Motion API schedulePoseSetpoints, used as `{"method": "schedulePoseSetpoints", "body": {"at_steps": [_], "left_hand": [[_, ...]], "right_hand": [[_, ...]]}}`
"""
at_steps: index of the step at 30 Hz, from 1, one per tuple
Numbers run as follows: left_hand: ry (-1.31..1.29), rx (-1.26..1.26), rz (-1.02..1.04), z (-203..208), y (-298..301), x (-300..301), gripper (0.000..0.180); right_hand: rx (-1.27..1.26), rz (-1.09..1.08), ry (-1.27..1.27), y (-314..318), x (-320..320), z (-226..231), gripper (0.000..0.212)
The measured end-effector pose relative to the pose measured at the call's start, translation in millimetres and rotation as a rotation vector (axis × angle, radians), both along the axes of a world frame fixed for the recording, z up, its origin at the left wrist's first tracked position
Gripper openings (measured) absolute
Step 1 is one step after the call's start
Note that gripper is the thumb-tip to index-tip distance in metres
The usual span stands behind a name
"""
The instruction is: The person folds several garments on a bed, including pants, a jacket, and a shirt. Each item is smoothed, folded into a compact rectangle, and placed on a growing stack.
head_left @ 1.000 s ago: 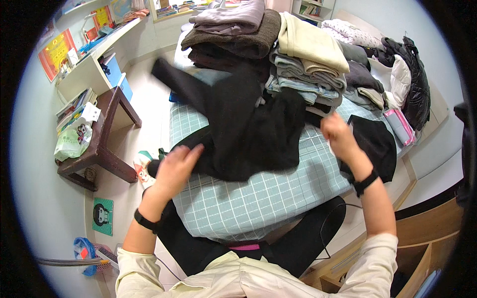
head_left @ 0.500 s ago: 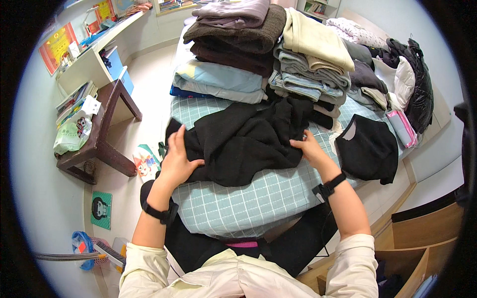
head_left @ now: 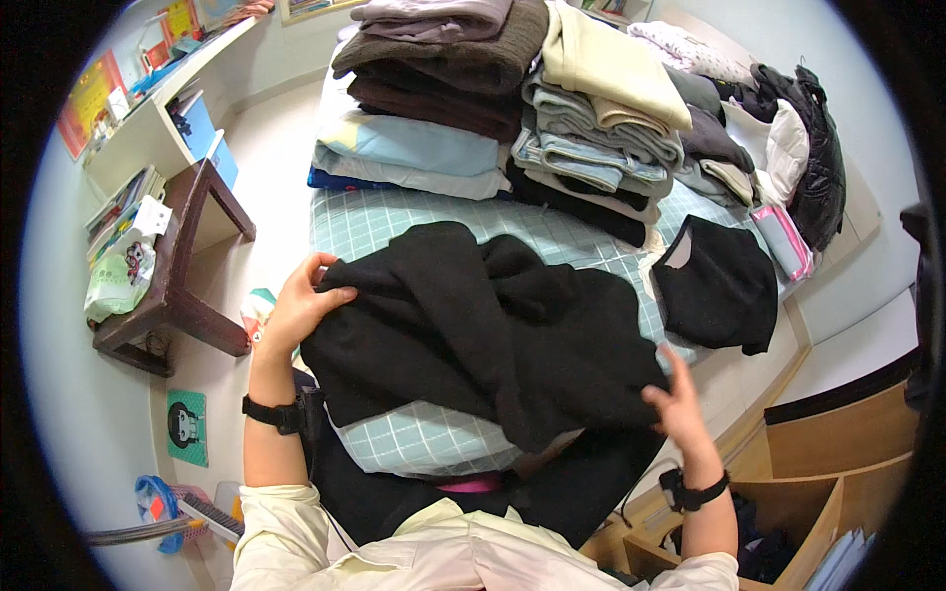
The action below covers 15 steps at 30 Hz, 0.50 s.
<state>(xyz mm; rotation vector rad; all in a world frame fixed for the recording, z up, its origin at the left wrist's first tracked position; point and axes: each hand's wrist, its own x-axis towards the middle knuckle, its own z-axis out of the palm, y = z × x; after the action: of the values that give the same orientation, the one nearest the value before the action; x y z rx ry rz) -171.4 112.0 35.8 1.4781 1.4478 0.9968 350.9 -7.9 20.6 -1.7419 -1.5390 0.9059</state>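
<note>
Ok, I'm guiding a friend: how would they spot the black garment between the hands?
Find the teal-checked bed, then its near end, in front of the folded clothes. There, the rumpled black garment is pinched by the left hand. Only it is held; the smaller black garment at right lies untouched.

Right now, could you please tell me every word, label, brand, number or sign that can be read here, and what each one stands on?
I can quote none with confidence.
Red-and-yellow poster, at the upper left: print too small and blurred to read.
Plastic bag, at the left: markings too small to read.
Books, behind the bag: lettering too small to read.
Black garment: no lettering visible.
</note>
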Motion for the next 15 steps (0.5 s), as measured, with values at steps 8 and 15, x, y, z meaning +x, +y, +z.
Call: {"method": "schedulePoseSetpoints", "body": {"at_steps": [8,15], "left_hand": [[0.238,-0.03,0.137,-23.1,0.3,-12.2,0.046],[-0.027,-0.034,-0.115,-7.8,-45.0,-27.2,0.053]], "right_hand": [[0.286,0.332,-0.547,34.7,-29.6,45.8,0.064],[0.209,0.856,-0.196,160.1,-102.7,17.8,0.043]]}}
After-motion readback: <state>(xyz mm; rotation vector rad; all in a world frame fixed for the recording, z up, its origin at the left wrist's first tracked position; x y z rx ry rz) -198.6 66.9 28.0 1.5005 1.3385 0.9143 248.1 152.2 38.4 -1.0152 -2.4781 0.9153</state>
